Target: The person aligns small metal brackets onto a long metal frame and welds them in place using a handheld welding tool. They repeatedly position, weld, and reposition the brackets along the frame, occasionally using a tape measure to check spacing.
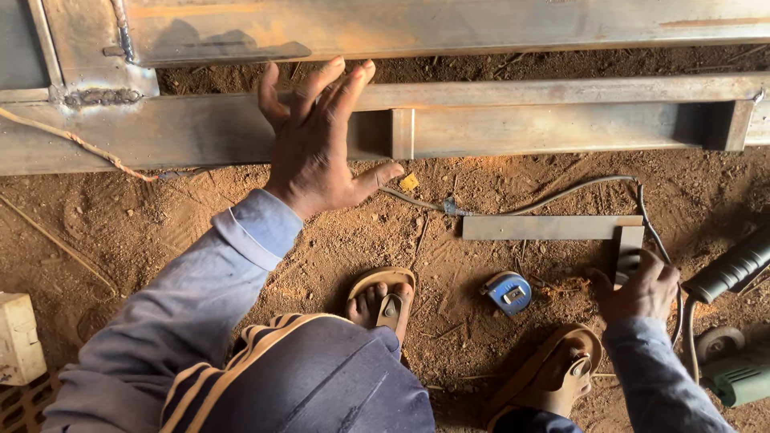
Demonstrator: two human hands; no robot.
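Two hands were at work over the dirt floor (241, 240). Our left hand (317, 140) was spread wide, fingers splayed, its fingertips (345, 76) at or just above the upper edge of the long steel tube frame (200, 128) lying on the ground; whether the palm pressed on the metal we could not tell. Our right hand (642, 289) was closed around the short leg of a flat steel square (553, 228), whose long blade lay flat on the soil, near and roughly parallel to the frame. We judged the square to be stiff, fairly light and thin-edged, its bare metal dusty and so somewhat slippery; the short leg, where we held it, looked the surest grip, since the blade lay flush with the ground and offered no edge to get under. The welded frame we judged heavy and rigid, with rough weld beads (100, 97) and sharp cut ends, best steadied with a flat palm on its top face rather than lifted. A blue tape measure (508, 290) lay between our sandalled feet (383, 303), a grey cable (561, 192) curved behind the square, and a green angle grinder (738, 377) sat just beside the right wrist
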